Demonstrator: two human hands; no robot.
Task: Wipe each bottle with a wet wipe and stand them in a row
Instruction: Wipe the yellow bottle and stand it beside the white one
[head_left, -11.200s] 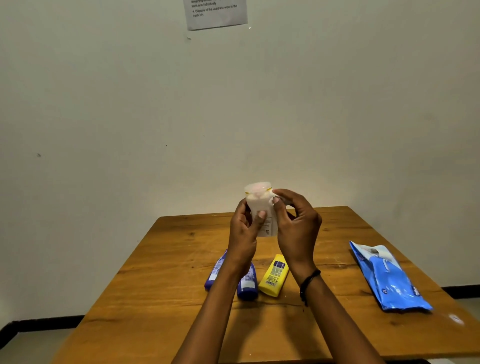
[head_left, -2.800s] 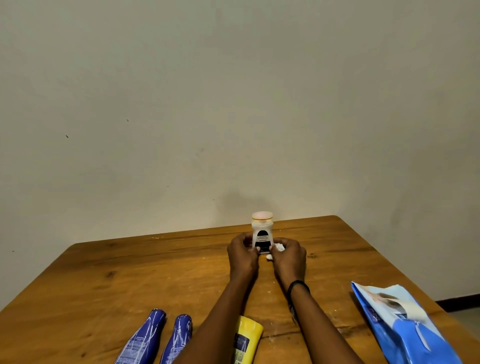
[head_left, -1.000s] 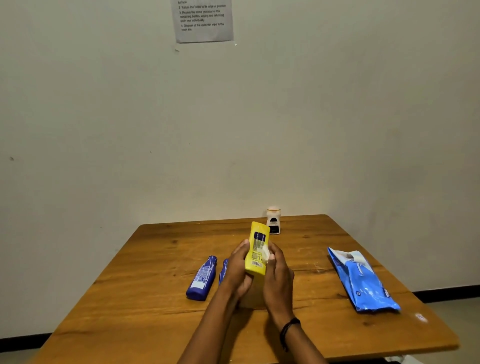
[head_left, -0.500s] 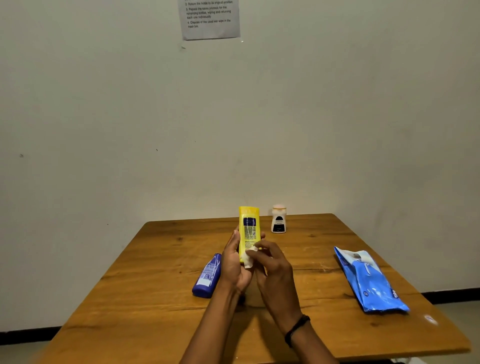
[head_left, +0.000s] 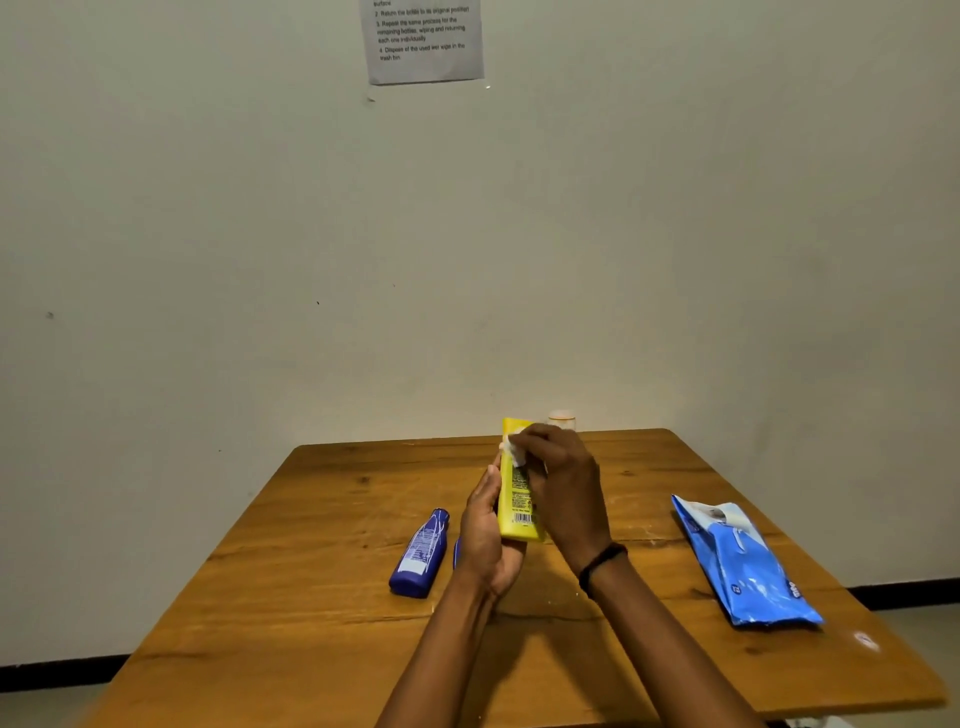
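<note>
My left hand (head_left: 485, 535) holds a yellow bottle (head_left: 515, 499) upright above the middle of the wooden table (head_left: 322, 597). My right hand (head_left: 561, 483) presses a small white wet wipe (head_left: 511, 448) against the bottle's upper part. A dark blue bottle (head_left: 421, 553) lies flat to the left of my hands. A second blue bottle (head_left: 457, 552) lies beside it, mostly hidden behind my left hand. A small white bottle (head_left: 562, 417) with a pale cap stands at the table's far edge, partly hidden by my right hand.
A blue pack of wet wipes (head_left: 743, 561) lies on the right side of the table. A printed sheet (head_left: 423, 39) hangs on the wall above. The wall runs close behind the table's far edge.
My right hand has slid the wipe from the lower part of the yellow bottle up to its top. The left hand keeps hold of the bottle.
</note>
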